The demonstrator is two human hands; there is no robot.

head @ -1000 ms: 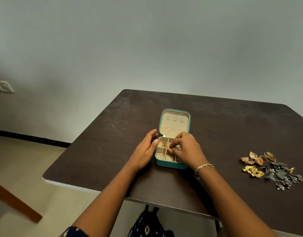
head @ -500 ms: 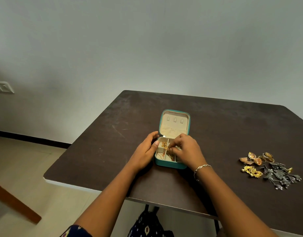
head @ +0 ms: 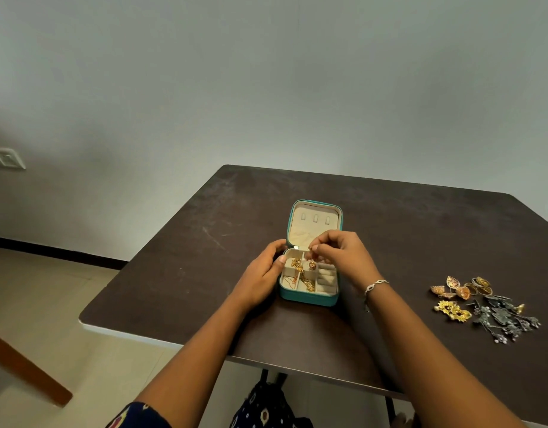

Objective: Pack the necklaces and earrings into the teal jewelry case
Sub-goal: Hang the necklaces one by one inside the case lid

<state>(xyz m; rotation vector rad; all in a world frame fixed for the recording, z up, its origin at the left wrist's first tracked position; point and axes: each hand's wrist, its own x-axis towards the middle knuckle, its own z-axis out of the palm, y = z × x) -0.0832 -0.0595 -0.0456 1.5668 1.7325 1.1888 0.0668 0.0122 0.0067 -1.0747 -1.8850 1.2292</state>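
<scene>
- Head view: our right hand (head: 343,257) pinches the gold necklace (head: 312,265), its pendant hanging just over the teal jewelry case (head: 306,299).
- Our left hand (head: 260,279) grips its left wall.

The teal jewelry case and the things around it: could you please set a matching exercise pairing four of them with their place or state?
1. teal jewelry case
2. left hand
3. right hand
4. earrings

A. loose on the table, far to the right
B. lid raised
C. pinching a gold necklace above the compartments
D. holding the case's left side

Pairs: 1-B, 2-D, 3-C, 4-A
</scene>
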